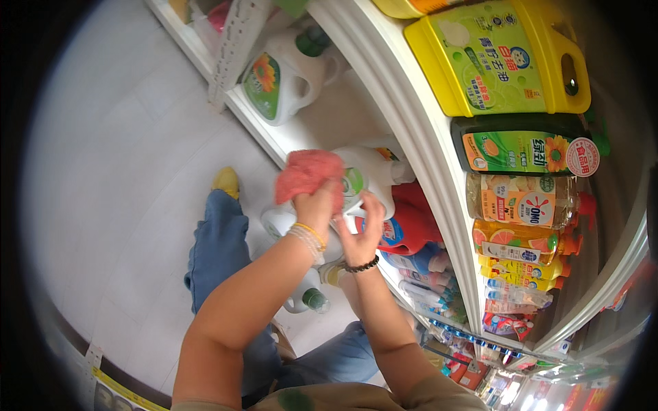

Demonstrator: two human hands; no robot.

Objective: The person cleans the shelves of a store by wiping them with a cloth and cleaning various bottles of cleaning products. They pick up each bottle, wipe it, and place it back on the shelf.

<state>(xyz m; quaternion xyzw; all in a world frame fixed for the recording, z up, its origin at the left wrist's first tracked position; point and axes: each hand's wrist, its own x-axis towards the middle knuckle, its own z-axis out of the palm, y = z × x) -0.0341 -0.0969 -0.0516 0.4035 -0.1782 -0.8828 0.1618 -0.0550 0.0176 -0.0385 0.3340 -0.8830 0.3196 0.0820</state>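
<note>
My left hand, with yellow and pale bracelets at its wrist, grips a red cloth against a white jug with a green label, at the lower shelf's edge. On the jug's near side is my right hand, wearing a dark beaded bracelet, its thumb and fingers spread. Whether its fingertips touch the jug is unclear. Beside that hand lies a red detergent jug. A white jug with a sunflower label stands farther along the shelf. Both hands are slightly blurred.
White bottles, one with a green cap, stand on the floor between my legs. The upper shelf holds a yellow jug, a dark green bottle and several other bottles. A perforated metal post rises at the lower shelf's far part.
</note>
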